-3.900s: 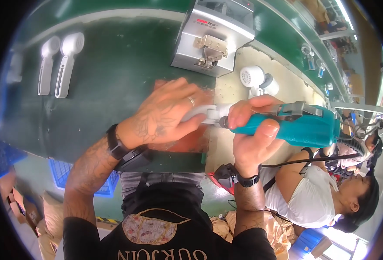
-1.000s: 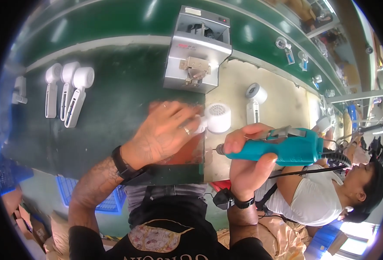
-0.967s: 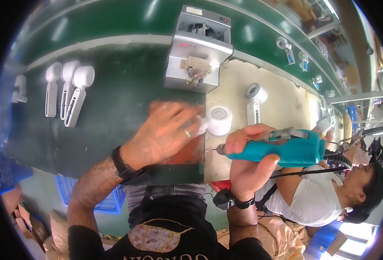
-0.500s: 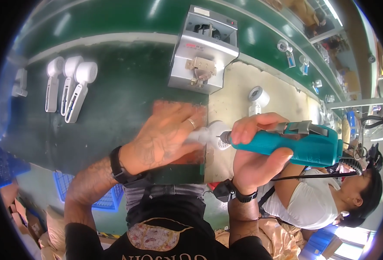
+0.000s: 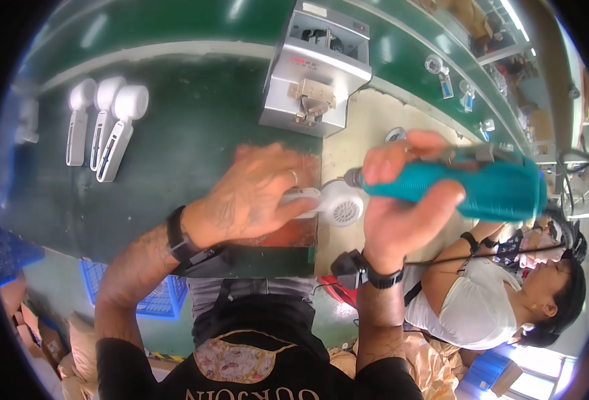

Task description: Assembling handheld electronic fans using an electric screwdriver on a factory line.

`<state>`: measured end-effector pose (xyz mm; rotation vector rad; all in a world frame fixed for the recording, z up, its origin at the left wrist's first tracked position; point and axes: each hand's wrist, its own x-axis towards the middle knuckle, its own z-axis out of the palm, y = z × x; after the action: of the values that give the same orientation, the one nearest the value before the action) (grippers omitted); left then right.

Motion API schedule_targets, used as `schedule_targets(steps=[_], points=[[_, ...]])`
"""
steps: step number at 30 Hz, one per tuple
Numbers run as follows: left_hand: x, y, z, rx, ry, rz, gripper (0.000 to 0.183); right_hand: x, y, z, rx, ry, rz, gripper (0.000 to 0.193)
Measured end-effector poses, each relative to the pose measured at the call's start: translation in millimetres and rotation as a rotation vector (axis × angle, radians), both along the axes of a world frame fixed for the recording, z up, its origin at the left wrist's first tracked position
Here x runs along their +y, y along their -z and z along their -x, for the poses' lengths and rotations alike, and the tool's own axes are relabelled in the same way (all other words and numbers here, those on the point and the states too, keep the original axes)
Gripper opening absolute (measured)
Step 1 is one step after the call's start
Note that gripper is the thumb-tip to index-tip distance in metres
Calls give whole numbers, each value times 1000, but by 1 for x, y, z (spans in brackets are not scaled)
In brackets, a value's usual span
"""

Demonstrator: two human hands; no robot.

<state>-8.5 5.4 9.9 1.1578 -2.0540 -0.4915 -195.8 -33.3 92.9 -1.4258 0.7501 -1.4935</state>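
My left hand [image 5: 241,200] is closed around the handle of a white handheld fan [image 5: 342,204] with a round, slotted head. The fan lies over a worn red-orange patch [image 5: 288,236] at the bench edge, its head reaching to the right onto a pale surface. My right hand [image 5: 401,230] is wrapped round a teal electric screwdriver [image 5: 498,190], which is held level and slightly blurred. The driver's nose points left, just above and to the right of the fan's head; whether its bit touches the fan, I cannot tell.
Three similar white fans [image 5: 116,143] lie at the left of the green bench [image 5: 174,133]. A grey metal machine [image 5: 294,83] stands at the back middle. A round white part [image 5: 396,134] sits behind my right hand. At the right, a person in a white top [image 5: 478,303] sits close by.
My right hand has lifted the electric screwdriver up and to the right, off the fan's head. The head's slotted face now shows, and the fan's handle is more visible under my left hand.
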Motion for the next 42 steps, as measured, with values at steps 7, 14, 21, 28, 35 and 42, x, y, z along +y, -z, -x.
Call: schedule_targets(steps=[7,14,21,28,35,42], points=[[2,-4,-7,-40,87,-22,52,-54,2,-42,63,40,169,59],[-1,10,-7,-7,9,49,50,-85,23,-66,148,-8,189,38],[2,9,-5,13,-20,40,49,-77,23,-64,170,-75,132,36],[2,8,-4,31,-40,63,48,-19,14,-23,135,-72,15,65],[2,6,-4,51,-38,22,44,-8,23,-10,158,-59,2,69],[3,6,-4,46,-34,17,43,-7,30,-8,149,-111,-19,63]])
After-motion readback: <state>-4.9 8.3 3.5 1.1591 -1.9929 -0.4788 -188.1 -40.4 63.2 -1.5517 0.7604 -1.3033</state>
